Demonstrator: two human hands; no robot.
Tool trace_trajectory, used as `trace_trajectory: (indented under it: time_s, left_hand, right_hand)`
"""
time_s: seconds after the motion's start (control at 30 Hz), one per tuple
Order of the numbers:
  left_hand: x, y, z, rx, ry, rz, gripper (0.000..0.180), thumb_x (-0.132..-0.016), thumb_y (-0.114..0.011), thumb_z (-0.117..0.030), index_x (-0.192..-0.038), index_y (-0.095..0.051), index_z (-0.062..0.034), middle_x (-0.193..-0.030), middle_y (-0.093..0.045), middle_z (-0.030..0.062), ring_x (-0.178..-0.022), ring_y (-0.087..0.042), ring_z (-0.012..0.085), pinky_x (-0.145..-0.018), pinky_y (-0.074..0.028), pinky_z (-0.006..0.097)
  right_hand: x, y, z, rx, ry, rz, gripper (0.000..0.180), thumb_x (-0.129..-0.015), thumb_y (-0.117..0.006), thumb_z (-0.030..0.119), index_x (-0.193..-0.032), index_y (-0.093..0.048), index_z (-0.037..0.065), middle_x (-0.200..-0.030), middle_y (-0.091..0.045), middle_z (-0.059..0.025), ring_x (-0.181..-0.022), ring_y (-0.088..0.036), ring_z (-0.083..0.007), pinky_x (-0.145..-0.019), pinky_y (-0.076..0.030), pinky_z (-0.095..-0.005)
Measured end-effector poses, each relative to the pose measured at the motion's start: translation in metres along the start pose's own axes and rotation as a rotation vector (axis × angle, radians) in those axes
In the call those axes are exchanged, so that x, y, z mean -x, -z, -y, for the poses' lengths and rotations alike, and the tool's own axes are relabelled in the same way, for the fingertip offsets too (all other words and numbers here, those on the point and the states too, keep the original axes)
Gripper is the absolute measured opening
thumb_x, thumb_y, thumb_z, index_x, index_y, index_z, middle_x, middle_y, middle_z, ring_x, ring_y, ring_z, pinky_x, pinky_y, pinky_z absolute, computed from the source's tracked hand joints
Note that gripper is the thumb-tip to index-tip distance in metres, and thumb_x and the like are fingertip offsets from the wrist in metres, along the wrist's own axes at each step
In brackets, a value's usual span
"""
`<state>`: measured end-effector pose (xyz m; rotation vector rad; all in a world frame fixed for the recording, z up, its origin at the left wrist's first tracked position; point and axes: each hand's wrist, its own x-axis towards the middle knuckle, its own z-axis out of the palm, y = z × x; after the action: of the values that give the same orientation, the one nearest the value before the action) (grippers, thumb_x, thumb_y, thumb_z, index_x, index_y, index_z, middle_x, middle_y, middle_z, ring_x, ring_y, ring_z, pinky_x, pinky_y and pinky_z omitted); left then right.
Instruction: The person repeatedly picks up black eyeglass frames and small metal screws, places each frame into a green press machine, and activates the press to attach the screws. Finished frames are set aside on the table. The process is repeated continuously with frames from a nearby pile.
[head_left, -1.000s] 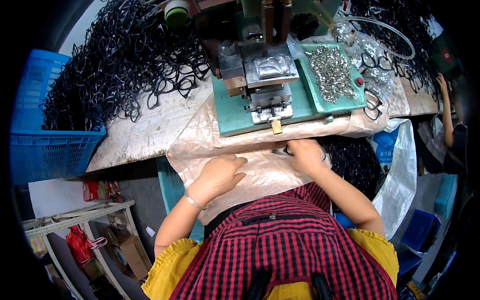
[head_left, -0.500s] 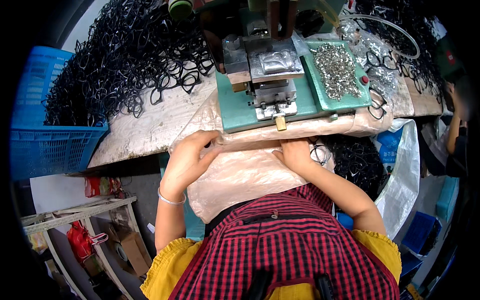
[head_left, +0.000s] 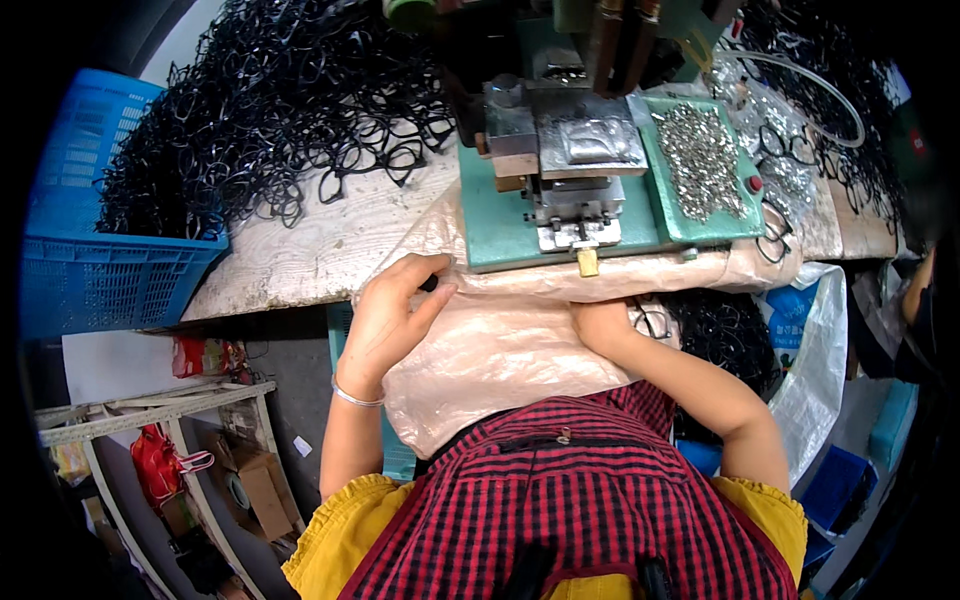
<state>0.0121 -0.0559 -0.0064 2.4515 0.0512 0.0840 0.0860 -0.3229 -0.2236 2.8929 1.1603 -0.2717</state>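
A worn wooden desk (head_left: pixel 300 250) is carrying a green press machine (head_left: pixel 560 190), a tray of small silver metal parts (head_left: pixel 700 160) and, at the far left, a large tangle of black eyeglass frames (head_left: pixel 270 110) spilling beside a blue plastic crate (head_left: pixel 90 240). A tan plastic sheet (head_left: pixel 500 350) is hanging from the desk edge down over the person's lap, its long axis running from the machine toward the body. The left hand (head_left: pixel 385 320) is resting at the sheet's upper left corner, thumb and fingers closing on what appears to be a small dark piece; what that piece is cannot be told. The right hand (head_left: pixel 600 325) is lying low against the sheet under the machine's front edge, beside a pair of black frames (head_left: pixel 650 320); whether its grip is closed on anything cannot be told. Judging by the big untouched heap and the empty machine bed, most of the work is seemingly remaining.
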Motion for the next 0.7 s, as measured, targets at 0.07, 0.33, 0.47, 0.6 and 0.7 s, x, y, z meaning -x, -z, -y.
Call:
trace_trajectory:
  time_s: [0.07, 0.33, 0.47, 0.6, 0.7]
  left_hand:
    - [-0.004, 0.003, 0.003, 0.087, 0.088, 0.012, 0.028, -0.085, -0.067, -0.011, -0.11, -0.065, 0.001, -0.099, -0.067, 0.011, -0.088, -0.065, 0.0195, -0.077, -0.05, 0.028]
    - [-0.066, 0.03, 0.044, 0.323, 0.022, -0.423, 0.021, -0.087, -0.067, -0.011, -0.105, -0.068, 0.0011, -0.096, -0.071, 0.0078, -0.082, -0.063, 0.0127, -0.075, -0.05, 0.025]
    - [-0.106, 0.042, 0.073, -0.019, 0.136, -0.55, 0.021, -0.084, -0.07, -0.02, -0.095, -0.071, -0.0017, -0.094, -0.07, 0.0131, -0.084, -0.068, 0.0222, -0.074, -0.051, 0.031]
    - [-0.163, 0.028, 0.11, -0.353, 0.387, -0.414, 0.024, -0.074, -0.076, -0.022, -0.087, -0.074, -0.0022, -0.08, -0.072, 0.0118, -0.074, -0.067, 0.0181, -0.069, -0.051, 0.031]
    - [-0.174, 0.023, 0.135, -0.122, 0.351, -0.348, 0.019, -0.072, -0.076, -0.017, -0.079, -0.071, 0.0001, -0.068, -0.068, 0.0096, -0.061, -0.063, 0.0149, -0.058, -0.048, 0.029]
  right_hand:
    - [0.006, -0.004, -0.004, 0.002, 0.102, 0.06, 0.042, -0.086, -0.05, 0.019, -0.122, -0.06, 0.001, -0.125, -0.06, -0.0212, -0.116, -0.056, -0.037, -0.1, -0.041, -0.0526]
    - [0.035, 0.061, -0.014, -0.207, 0.14, -0.014, 0.018, -0.082, -0.057, 0.021, -0.077, -0.065, 0.006, -0.083, -0.068, -0.0128, -0.079, -0.064, -0.0299, -0.072, -0.046, -0.0454]
    - [0.075, 0.148, -0.033, -0.55, -0.055, -0.489, 0.013, -0.084, -0.061, 0.015, -0.074, -0.061, 0.007, -0.073, -0.063, -0.0051, -0.067, -0.059, -0.0239, -0.067, -0.045, -0.0372]
    - [0.054, 0.209, -0.069, -1.633, -0.268, -0.525, 0.027, -0.099, -0.048, 0.017, -0.079, -0.056, 0.002, -0.072, -0.054, 0.0004, -0.067, -0.049, -0.01, -0.066, -0.042, -0.027]
    - [0.021, 0.227, -0.102, -0.752, -0.343, -0.811, 0.024, -0.091, -0.056, 0.018, -0.074, -0.06, 0.001, -0.066, -0.058, -0.0096, -0.064, -0.057, -0.0219, -0.061, -0.045, -0.0333]
